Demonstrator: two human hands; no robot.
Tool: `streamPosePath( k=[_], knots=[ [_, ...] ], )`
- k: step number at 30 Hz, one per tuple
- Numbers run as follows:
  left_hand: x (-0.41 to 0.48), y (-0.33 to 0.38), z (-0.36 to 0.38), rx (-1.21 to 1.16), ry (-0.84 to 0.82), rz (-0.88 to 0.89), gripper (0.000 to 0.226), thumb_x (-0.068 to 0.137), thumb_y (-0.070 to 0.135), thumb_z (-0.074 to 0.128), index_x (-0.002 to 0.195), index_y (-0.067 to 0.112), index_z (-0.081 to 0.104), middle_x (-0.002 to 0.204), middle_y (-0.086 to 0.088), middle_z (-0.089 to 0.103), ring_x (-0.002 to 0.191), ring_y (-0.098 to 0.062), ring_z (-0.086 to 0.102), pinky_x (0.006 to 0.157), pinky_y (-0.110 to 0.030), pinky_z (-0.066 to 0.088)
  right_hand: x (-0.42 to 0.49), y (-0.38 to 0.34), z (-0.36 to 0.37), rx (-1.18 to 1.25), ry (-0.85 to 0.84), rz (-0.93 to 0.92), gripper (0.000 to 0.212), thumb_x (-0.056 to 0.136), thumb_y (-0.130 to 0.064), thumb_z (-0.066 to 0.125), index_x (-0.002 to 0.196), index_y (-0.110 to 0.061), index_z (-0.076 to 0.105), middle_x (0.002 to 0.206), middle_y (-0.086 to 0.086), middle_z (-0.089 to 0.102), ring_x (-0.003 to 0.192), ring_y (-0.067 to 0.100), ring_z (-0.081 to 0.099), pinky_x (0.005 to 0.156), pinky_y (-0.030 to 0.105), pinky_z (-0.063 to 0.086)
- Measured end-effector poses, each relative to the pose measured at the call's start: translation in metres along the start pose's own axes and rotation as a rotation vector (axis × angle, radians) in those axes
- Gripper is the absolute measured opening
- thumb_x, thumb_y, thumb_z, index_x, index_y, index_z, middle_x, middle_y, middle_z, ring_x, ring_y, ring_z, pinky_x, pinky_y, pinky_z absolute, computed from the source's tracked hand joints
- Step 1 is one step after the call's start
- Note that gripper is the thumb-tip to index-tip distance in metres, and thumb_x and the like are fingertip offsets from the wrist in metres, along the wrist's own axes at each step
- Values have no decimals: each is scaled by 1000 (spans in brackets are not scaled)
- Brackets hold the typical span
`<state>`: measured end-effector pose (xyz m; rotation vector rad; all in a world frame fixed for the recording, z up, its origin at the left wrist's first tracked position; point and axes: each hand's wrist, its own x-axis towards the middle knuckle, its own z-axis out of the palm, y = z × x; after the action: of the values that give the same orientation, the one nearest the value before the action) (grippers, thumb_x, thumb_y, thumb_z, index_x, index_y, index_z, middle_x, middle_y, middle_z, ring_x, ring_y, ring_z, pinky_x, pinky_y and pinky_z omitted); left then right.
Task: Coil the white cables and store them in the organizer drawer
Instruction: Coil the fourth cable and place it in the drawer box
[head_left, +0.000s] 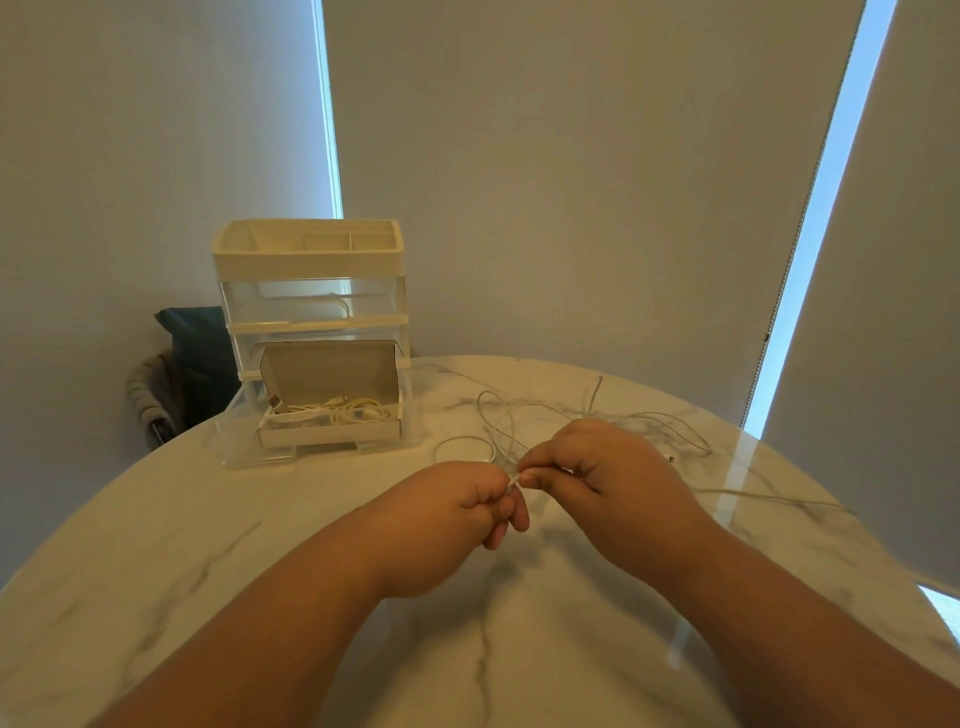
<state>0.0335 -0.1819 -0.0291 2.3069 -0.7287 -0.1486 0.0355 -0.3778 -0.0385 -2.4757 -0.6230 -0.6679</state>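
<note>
Cable (513, 481) in left hand (457, 512), right hand (597, 467)

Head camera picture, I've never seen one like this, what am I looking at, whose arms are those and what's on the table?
There is no machine here. The camera sits on a person's head and looks down, so the two bare arms are theirs. The left hand and right hand pinch a white cable between them; more cable lies in loose loops on the marble table. At the back left stands a plastic organizer with its bottom drawer pulled out, holding an open cardboard box with more cables inside.
</note>
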Motion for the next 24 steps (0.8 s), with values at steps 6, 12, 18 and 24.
streamPosePath(
  k=[6,12,18,24],
  knots=[
    [-4,9,0,-550,2,-45,21,84,10,50,91,5,68,67,-4,50,60,-15,44,57,-23,38,0,5,0,149,47,66,17,97,-28,59,102,-35,75,91,-23,68,94,-3,60,81,14,45],
    [-6,13,2,-1059,-160,48,25,82,0,50,101,-3,66,86,-16,69,71,-19,65,69,-25,55,-4,3,8,447,-22,148,27,98,-11,57,86,-28,75,84,-9,73,82,8,67,77,27,53],
    [-10,15,-4,-1345,-89,115,28,80,-12,54,94,0,74,98,-24,71,86,-28,73,73,-30,61,-9,-9,14,360,-240,147,33,100,-26,52,82,-47,70,85,-8,71,83,8,64,80,26,52],
    [-8,25,-7,-1441,186,43,27,74,-8,49,94,2,64,93,-17,73,82,-23,74,69,-27,61,-11,-27,23,207,-469,134,21,100,-32,49,98,-43,67,93,-23,68,83,-8,57,81,17,45]
  ],
)
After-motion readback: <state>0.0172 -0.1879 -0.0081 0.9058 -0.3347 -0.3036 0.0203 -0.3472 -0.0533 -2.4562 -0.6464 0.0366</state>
